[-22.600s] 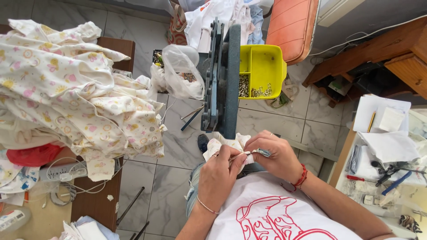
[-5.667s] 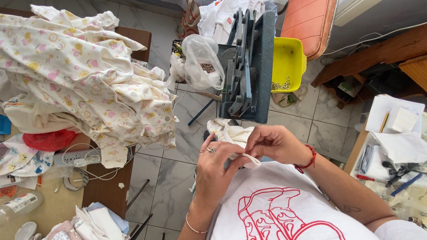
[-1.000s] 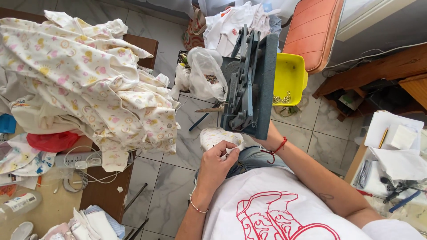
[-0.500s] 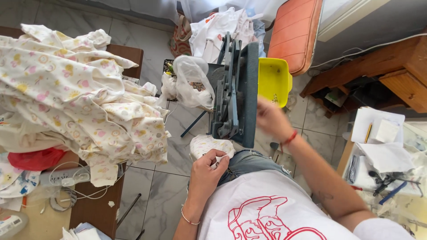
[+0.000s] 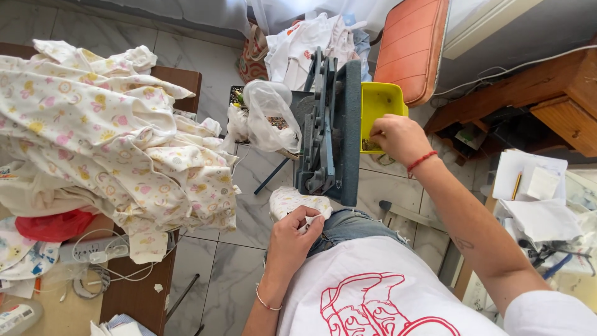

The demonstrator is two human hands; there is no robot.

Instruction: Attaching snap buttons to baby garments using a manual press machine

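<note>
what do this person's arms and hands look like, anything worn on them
Both arms are bare below short white T-shirt sleeves. The right hand has a thin red cord bracelet at the wrist, and a small dark mark shows on that forearm. The left hand has a thin, pale beaded bracelet at the wrist.

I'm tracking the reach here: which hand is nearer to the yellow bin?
Right. The right hand reaches into the yellow bin at its front edge; the left hand stays low at the lap, holding the small printed garment.

white t-shirt (image 5: 385, 292) with red boot print, frayed jeans (image 5: 348, 227), red cord bracelet (image 5: 421, 161), thin wrist chain (image 5: 268, 303).
</note>
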